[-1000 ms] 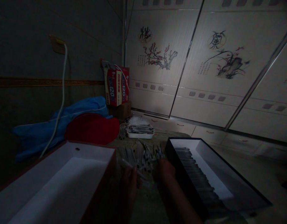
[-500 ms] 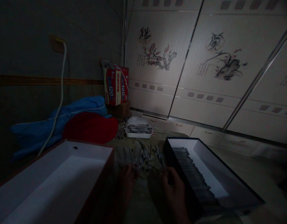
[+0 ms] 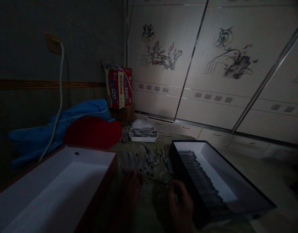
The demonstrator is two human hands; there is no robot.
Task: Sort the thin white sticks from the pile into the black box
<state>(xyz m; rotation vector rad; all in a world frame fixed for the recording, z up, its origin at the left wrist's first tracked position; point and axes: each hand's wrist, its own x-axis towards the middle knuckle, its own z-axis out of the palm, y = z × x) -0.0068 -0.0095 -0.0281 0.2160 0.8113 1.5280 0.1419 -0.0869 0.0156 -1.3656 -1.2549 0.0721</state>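
Observation:
In the dim light, my left hand (image 3: 132,187) is closed, its fingertips pinching what looks like a clear pen barrel (image 3: 140,174). To its right, my right hand (image 3: 180,200) is closed with thumb and forefinger on the end of a thin dark pen refill (image 3: 156,180). The refill lies across the gap between both hands, its far end close to the left fingertips. Just beyond the hands, loose clear pen barrels (image 3: 129,159) and slender pen parts (image 3: 165,161) lie on the table, with small dark pieces among them.
A black-rimmed box (image 3: 246,186) at right holds a long row of dark pens (image 3: 199,174). An open red-edged box (image 3: 56,187) with white inside stands at left. Farther back are a white tray (image 3: 144,139) of thin sticks, a red cloth (image 3: 93,132) and a blue bag (image 3: 83,111).
The right hand has shifted slightly down, and the thin dark refill now shows clearly between the hands. The left hand has hardly moved; the view has tilted a little.

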